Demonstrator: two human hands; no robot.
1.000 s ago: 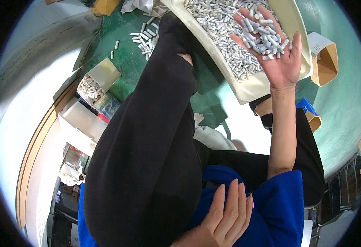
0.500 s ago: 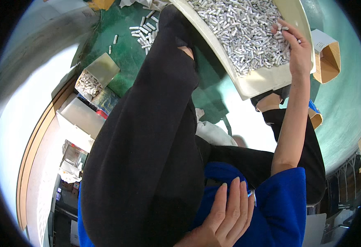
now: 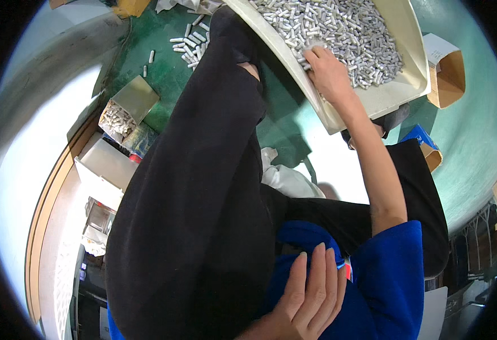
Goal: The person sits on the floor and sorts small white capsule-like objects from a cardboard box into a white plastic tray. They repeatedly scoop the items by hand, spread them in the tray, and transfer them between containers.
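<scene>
A cream plastic tray (image 3: 373, 105) at the top holds a heap of small whitish cylinders (image 3: 350, 42), some with grey parts. My right hand (image 3: 330, 73) reaches over the tray's near left side, its fingers curled down at the edge of the heap. They are closed on small cylinders; the fingertips are partly hidden and slightly blurred. My left hand (image 3: 313, 297) is over my lap in front of the blue shirt. Its fingers are stretched out, with nothing in them.
Loose cylinders (image 3: 190, 48) lie on the green floor left of the tray. A tipped box (image 3: 138, 99) with similar pieces and a white container (image 3: 104, 170) are at the left. Open cardboard boxes (image 3: 449, 79) stand right of the tray. My black-trousered leg (image 3: 191, 198) fills the middle.
My right hand has moved left across the tray, from the heap's right side to its near left edge. My left hand stays over my lap. The view has shifted slightly.
</scene>
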